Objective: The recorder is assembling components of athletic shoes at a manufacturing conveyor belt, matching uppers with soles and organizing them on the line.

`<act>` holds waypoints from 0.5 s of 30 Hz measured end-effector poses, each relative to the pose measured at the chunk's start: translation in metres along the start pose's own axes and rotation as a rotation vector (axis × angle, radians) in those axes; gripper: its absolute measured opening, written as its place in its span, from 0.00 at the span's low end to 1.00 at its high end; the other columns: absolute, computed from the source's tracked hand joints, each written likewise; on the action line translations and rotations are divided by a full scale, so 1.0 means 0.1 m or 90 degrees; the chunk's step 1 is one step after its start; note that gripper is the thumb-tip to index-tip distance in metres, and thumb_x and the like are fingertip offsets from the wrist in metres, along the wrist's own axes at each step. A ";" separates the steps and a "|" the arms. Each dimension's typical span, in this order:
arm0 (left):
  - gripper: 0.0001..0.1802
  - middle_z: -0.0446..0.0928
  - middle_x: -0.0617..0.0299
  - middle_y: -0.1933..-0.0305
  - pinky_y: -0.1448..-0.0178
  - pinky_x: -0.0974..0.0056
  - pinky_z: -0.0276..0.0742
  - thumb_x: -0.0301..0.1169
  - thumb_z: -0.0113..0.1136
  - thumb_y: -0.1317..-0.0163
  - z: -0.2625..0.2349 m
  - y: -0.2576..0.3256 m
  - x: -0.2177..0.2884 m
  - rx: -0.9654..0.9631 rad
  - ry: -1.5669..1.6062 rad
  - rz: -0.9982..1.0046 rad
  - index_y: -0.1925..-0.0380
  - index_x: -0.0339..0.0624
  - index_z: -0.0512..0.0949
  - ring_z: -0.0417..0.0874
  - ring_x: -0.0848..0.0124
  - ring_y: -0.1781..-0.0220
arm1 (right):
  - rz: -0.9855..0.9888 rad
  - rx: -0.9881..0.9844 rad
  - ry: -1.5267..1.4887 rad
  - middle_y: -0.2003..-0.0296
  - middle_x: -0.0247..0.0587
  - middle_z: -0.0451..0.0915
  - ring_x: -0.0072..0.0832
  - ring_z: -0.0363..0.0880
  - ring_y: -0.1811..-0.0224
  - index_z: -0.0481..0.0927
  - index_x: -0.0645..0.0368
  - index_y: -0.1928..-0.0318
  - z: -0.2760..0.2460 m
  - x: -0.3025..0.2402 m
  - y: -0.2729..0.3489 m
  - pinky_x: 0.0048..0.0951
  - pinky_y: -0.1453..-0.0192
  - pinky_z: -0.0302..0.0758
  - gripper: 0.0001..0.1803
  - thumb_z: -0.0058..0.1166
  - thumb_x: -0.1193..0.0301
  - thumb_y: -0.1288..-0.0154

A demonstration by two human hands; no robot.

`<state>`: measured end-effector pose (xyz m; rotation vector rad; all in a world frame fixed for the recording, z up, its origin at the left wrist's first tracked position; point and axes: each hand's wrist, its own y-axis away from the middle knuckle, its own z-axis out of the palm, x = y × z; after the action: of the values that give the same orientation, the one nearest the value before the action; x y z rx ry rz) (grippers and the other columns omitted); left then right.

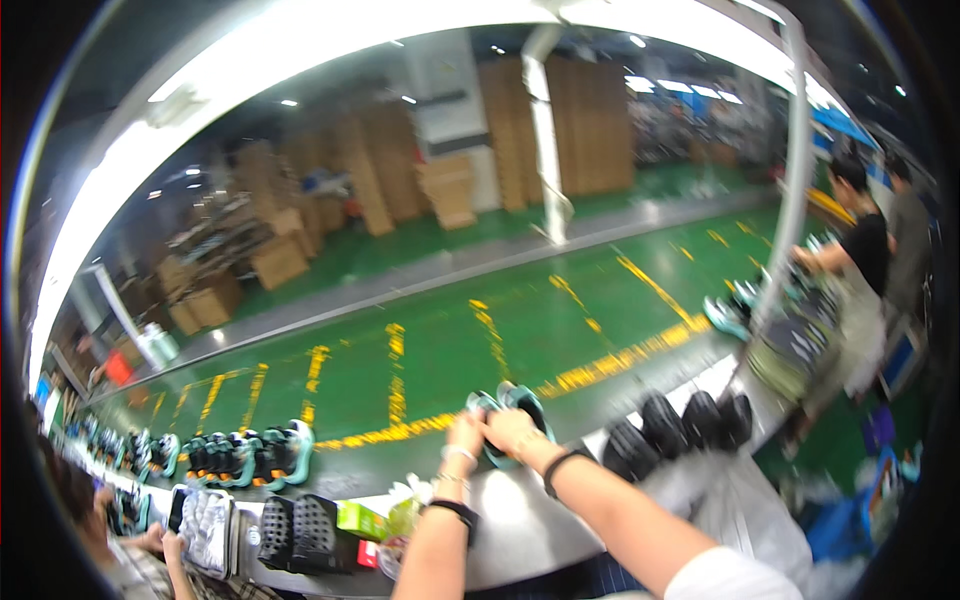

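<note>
Straight ahead of me, at the near edge of the green surface, is a pair of teal and black shoes (527, 402). My left hand (464, 436) is closed at the near end of the left shoe (482, 401). Beside it my right hand (509, 431) grips the right shoe, its fingers close to those of my left hand. The shoes partly hide behind my hands, so the exact finger placement is hard to see. Dark bands circle both wrists.
Black shoe-shaped forms (665, 425) stand to my right near clear plastic sheeting (740, 505). Black perforated blocks (293, 532) and a green box (361, 520) lie left. More shoes (290, 452) line the yellow-marked green surface (440, 360). Co-workers (868, 235) stand right; another's hand (172, 548) shows left.
</note>
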<state>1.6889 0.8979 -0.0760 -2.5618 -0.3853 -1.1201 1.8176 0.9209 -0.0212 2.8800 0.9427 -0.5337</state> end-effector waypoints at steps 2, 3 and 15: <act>0.26 0.79 0.39 0.61 0.55 0.51 0.76 0.50 0.49 0.35 0.01 -0.27 -0.11 -0.056 -0.046 0.097 0.65 0.34 0.79 0.81 0.45 0.57 | -0.100 0.056 0.011 0.73 0.51 0.82 0.45 0.83 0.70 0.83 0.60 0.68 -0.33 0.05 0.24 0.45 0.65 0.78 0.25 0.45 0.50 0.37; 0.26 0.81 0.43 0.62 0.52 0.54 0.76 0.51 0.55 0.39 0.20 -0.27 0.06 -0.072 0.116 0.046 0.62 0.35 0.80 0.82 0.50 0.58 | -0.080 0.061 -0.016 0.75 0.51 0.82 0.46 0.82 0.71 0.83 0.59 0.66 -0.39 0.26 0.43 0.45 0.65 0.78 0.23 0.46 0.52 0.36; 0.44 0.75 0.35 0.48 0.43 0.52 0.72 0.32 0.73 0.54 0.51 -0.08 -0.18 0.036 -0.200 0.072 0.40 0.25 0.62 0.78 0.43 0.49 | 0.442 0.843 -0.040 0.66 0.47 0.80 0.44 0.77 0.60 0.76 0.62 0.53 -1.73 2.61 3.39 0.41 0.55 0.71 0.17 0.56 0.63 0.39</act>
<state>1.7077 0.9231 -0.1208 -2.6734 -0.3342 -0.6589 2.2644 0.8220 0.0353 3.7452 -0.8298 -1.5417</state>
